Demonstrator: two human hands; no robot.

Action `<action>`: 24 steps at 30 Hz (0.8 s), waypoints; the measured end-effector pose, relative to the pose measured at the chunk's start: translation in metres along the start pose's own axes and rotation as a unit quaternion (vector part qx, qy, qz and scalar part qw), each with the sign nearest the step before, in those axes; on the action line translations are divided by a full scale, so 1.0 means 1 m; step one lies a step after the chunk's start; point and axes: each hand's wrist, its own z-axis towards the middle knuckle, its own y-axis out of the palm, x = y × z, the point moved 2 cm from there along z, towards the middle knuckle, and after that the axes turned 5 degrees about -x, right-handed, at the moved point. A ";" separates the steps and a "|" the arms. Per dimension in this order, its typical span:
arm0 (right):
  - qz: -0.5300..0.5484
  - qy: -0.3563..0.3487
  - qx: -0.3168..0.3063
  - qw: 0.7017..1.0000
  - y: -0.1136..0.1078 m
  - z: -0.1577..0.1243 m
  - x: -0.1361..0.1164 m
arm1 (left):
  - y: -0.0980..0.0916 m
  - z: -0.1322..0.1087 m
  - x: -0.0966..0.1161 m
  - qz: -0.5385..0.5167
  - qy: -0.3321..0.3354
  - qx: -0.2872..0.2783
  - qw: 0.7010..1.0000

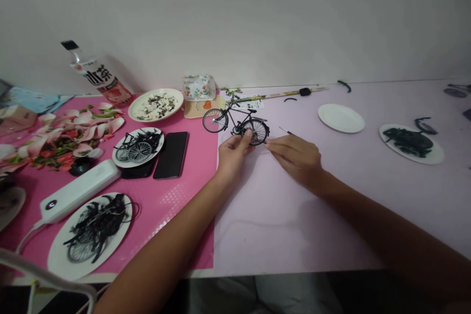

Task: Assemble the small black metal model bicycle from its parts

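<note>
A black miniature bicycle [239,120] is held up over the table, its front wheel pointing left. My left hand [237,152] is closed on its rear wheel, thumb on the near side. Beside that wheel, the fingertips of my right hand [296,157] are pinched together, close to the small dark piece at the wheel's lower edge. What they grip is too small to make out. A thin tool with a metal tip and dark shaft [285,130] shows behind my right hand; I cannot tell whether it is held or lying there.
Plates of black bicycle parts stand left [125,252] and right [437,154]; a smaller parts plate [118,159] sits near a phone [171,154]. A white plate [341,118], a bowl of pale bits [134,113], a bottle [110,86], a white power bank [81,189] and petals [84,130] surround.
</note>
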 end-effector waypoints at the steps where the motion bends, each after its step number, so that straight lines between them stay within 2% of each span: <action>1: -0.004 -0.005 -0.002 1.000 0.000 0.000 0.000 | 0.000 0.000 0.000 -0.002 -0.002 -0.005 1.000; 6: -0.024 0.000 -0.008 1.000 0.000 0.000 0.000 | 0.000 -0.001 -0.001 0.006 -0.001 -0.014 1.000; 13: -0.019 0.045 -0.026 0.998 0.000 -0.001 0.001 | 0.000 -0.002 0.002 0.009 -0.013 -0.013 1.000; 24: -0.015 0.069 0.009 0.997 0.003 -0.002 0.002 | -0.003 0.003 -0.002 -0.016 -0.026 -0.020 0.999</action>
